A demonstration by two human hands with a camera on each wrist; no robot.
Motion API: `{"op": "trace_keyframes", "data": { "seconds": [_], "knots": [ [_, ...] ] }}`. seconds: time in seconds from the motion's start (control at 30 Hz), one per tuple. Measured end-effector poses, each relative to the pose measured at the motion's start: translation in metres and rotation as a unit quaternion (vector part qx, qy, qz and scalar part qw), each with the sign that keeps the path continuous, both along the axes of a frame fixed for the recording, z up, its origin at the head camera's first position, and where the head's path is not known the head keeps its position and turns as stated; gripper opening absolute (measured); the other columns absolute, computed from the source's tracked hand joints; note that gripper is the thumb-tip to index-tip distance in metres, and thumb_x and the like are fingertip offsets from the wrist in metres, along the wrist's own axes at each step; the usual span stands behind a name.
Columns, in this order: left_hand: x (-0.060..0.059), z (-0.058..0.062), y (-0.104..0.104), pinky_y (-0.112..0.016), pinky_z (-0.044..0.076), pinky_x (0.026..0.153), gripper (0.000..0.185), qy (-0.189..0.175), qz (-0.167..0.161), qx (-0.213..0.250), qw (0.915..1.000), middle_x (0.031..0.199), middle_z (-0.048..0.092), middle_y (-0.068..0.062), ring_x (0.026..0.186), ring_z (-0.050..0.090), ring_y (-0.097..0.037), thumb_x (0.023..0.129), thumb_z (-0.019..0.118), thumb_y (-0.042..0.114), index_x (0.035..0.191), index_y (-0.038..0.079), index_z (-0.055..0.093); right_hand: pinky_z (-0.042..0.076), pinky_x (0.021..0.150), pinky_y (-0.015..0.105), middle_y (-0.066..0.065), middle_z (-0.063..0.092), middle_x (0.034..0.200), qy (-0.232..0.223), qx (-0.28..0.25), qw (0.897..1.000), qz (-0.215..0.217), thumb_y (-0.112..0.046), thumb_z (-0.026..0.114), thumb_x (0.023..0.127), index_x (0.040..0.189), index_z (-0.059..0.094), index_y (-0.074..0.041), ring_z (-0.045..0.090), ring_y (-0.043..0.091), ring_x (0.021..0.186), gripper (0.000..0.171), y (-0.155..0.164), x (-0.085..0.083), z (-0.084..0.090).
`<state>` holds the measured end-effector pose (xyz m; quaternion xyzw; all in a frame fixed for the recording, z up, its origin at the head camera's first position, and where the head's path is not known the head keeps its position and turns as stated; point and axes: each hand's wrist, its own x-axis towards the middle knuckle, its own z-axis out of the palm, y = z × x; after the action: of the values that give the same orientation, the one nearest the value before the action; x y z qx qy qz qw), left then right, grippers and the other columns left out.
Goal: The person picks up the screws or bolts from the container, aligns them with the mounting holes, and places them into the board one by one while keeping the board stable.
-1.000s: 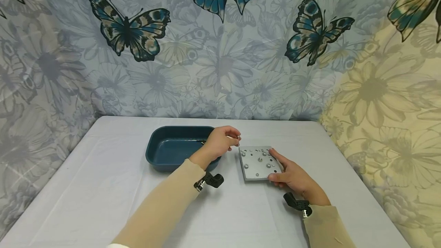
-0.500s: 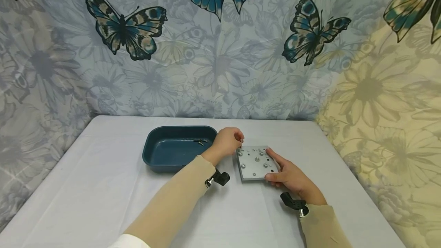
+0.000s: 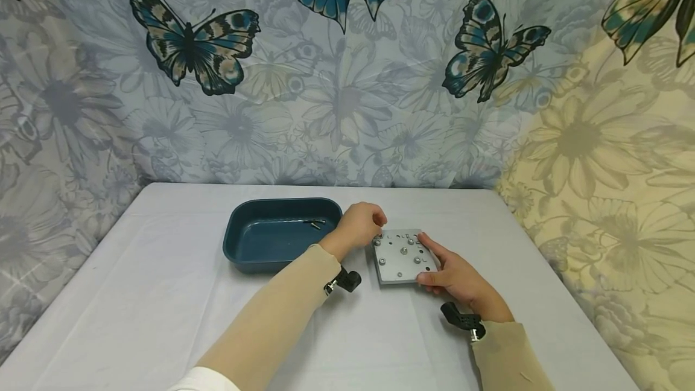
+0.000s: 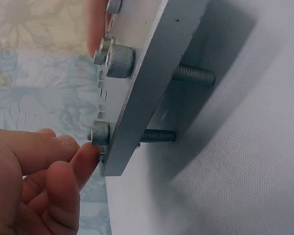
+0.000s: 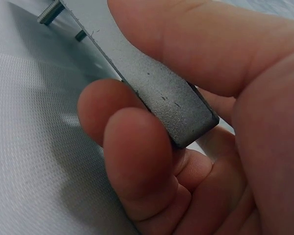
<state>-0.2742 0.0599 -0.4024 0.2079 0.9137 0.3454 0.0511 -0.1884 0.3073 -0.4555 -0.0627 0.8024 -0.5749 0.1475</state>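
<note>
A flat grey metal plate [image 3: 400, 261] with several socket-head screws and small holes is held up off the white cloth. My right hand [image 3: 461, 279] grips its right side, thumb on the near edge, other fingers curled around it in the right wrist view. At the far left corner, my left hand [image 3: 361, 225] has its fingertips pinched on a small screw [image 4: 102, 150], mostly hidden by them. Beside it stands a larger socket-head screw [image 4: 100, 132]. Threaded shanks [image 4: 195, 75] stick out from the plate's underside.
A dark blue tray [image 3: 230, 237] stands left of the plate, partly behind the left forearm. Several small screws [image 3: 315, 224] lie in its right side. White cloth covers the table [image 3: 136, 294]; a butterfly-patterned curtain [image 3: 347, 125] hangs behind it.
My left hand has moved right from above the tray's edge to the plate's corner, bringing the small screw down to it. The right hand keeps its grip on the plate.
</note>
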Motion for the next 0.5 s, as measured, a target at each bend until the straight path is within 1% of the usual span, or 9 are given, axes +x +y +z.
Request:
{"op": "trace_keyframes", "data": {
  "seconds": [0.13, 0.2, 0.23, 0.3, 0.37, 0.43, 0.47, 0.5],
  "knots": [
    [0.0, 0.0, -0.001, -0.023, 0.049, 0.064, 0.019, -0.008, -0.003, -0.001, 1.0, 0.093, 0.065, 0.006, 0.084, 0.058, -0.012, 0.089, 0.07, 0.002, 0.106, 0.01, 0.074, 0.05, 0.054, 0.029, 0.015, 0.06, 0.086, -0.001, 0.001, 1.0, -0.001, -0.018, 0.086, 0.079, 0.161, 0.021, -0.021, 0.056, 0.024, 0.061, 0.105, -0.002, 0.0, 0.0],
    [0.001, 0.001, -0.003, -0.022, 0.05, 0.063, 0.02, -0.011, -0.003, 0.005, 0.9999, 0.095, 0.066, 0.005, 0.085, 0.058, -0.012, 0.088, 0.07, 0.002, 0.105, 0.011, 0.074, 0.05, 0.054, 0.029, 0.016, 0.06, 0.085, -0.002, 0.003, 1.0, -0.001, -0.019, 0.087, 0.078, 0.161, 0.022, -0.021, 0.056, 0.024, 0.061, 0.105, -0.002, 0.0, -0.001],
    [0.001, 0.001, -0.004, -0.022, 0.05, 0.063, 0.02, -0.012, -0.002, 0.012, 0.9998, 0.096, 0.066, 0.005, 0.085, 0.058, -0.012, 0.089, 0.069, 0.002, 0.106, 0.012, 0.074, 0.05, 0.054, 0.029, 0.015, 0.06, 0.086, -0.002, 0.002, 1.0, 0.001, -0.019, 0.086, 0.078, 0.161, 0.021, -0.022, 0.056, 0.024, 0.061, 0.105, -0.003, -0.001, -0.001],
    [0.002, 0.002, -0.009, -0.023, 0.051, 0.064, 0.02, -0.025, 0.001, 0.048, 0.9985, 0.102, 0.068, 0.003, 0.086, 0.061, -0.012, 0.09, 0.069, 0.005, 0.108, 0.012, 0.074, 0.05, 0.054, 0.029, 0.015, 0.06, 0.086, -0.001, 0.002, 1.0, 0.007, -0.019, 0.086, 0.079, 0.161, 0.02, -0.021, 0.056, 0.024, 0.061, 0.105, -0.003, -0.001, -0.002],
    [0.003, 0.005, -0.018, -0.026, 0.052, 0.063, 0.022, -0.055, 0.009, 0.102, 0.9933, 0.108, 0.069, 0.0, 0.088, 0.064, -0.015, 0.092, 0.07, 0.009, 0.113, 0.015, 0.074, 0.05, 0.055, 0.029, 0.016, 0.061, 0.087, -0.002, -0.002, 1.0, 0.011, -0.018, 0.085, 0.08, 0.161, 0.019, -0.022, 0.056, 0.024, 0.061, 0.104, -0.001, -0.001, -0.003],
    [0.003, 0.009, -0.031, -0.03, 0.052, 0.063, 0.025, -0.089, 0.025, 0.154, 0.9838, 0.117, 0.067, -0.001, 0.091, 0.066, -0.019, 0.094, 0.071, 0.014, 0.119, 0.018, 0.073, 0.05, 0.055, 0.029, 0.018, 0.062, 0.09, -0.002, -0.006, 1.0, 0.015, -0.017, 0.084, 0.082, 0.161, 0.018, -0.022, 0.056, 0.024, 0.061, 0.103, 0.0, -0.001, -0.003],
    [0.002, 0.012, -0.039, -0.033, 0.053, 0.063, 0.027, -0.108, 0.037, 0.177, 0.9775, 0.122, 0.065, -0.002, 0.092, 0.065, -0.021, 0.095, 0.071, 0.016, 0.121, 0.019, 0.072, 0.05, 0.055, 0.029, 0.018, 0.063, 0.092, -0.002, -0.008, 1.0, 0.016, -0.016, 0.084, 0.082, 0.161, 0.018, -0.023, 0.055, 0.024, 0.06, 0.103, 0.001, -0.001, -0.003],
    [0.001, 0.014, -0.048, -0.034, 0.053, 0.064, 0.028, -0.12, 0.052, 0.19, 0.9729, 0.125, 0.064, -0.002, 0.094, 0.064, -0.021, 0.094, 0.072, 0.018, 0.122, 0.021, 0.071, 0.05, 0.054, 0.029, 0.019, 0.063, 0.094, -0.001, -0.008, 1.0, 0.016, -0.016, 0.084, 0.082, 0.161, 0.018, -0.023, 0.055, 0.024, 0.06, 0.103, 0.002, -0.001, -0.004]
  ]
}}
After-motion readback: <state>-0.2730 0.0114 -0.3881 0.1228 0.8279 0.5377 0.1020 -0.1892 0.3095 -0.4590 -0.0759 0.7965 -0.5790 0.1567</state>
